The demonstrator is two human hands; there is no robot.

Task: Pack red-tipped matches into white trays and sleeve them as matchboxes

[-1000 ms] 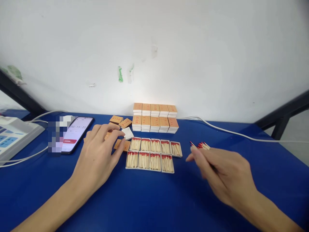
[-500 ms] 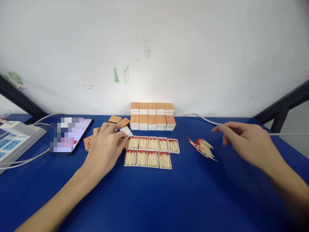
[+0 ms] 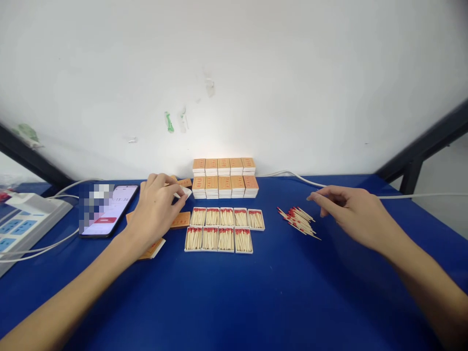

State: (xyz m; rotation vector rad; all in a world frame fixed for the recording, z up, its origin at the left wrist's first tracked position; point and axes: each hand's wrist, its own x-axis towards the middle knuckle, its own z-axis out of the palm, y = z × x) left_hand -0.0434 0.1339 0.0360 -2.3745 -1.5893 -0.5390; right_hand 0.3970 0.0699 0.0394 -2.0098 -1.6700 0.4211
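My left hand [image 3: 155, 210] is closed round a small white empty matchbox tray [image 3: 185, 192], pinched between thumb and fingertips just left of the stacked boxes. My right hand [image 3: 349, 210] hovers low over the blue table [image 3: 234, 302] with its fingers loosely stretched and nothing in them, right beside a loose pile of red-tipped matches [image 3: 299, 220]. Between my hands lie several open trays filled with matches [image 3: 223, 228], in two rows. Orange matchbox sleeves lie by my left hand, one beside the trays [image 3: 181, 220] and one under my wrist [image 3: 152, 250].
Closed orange matchboxes [image 3: 224, 177] are stacked in two tiers against the white wall. A phone [image 3: 108, 208] with a lit screen lies at the left, and a power strip [image 3: 25, 219] with cables farther left. A white cable [image 3: 310, 182] runs along the back right.
My right hand let go of the matches, swung out to the right, and now sits beside the pile. My left hand took hold of the white tray and moved it back and left.
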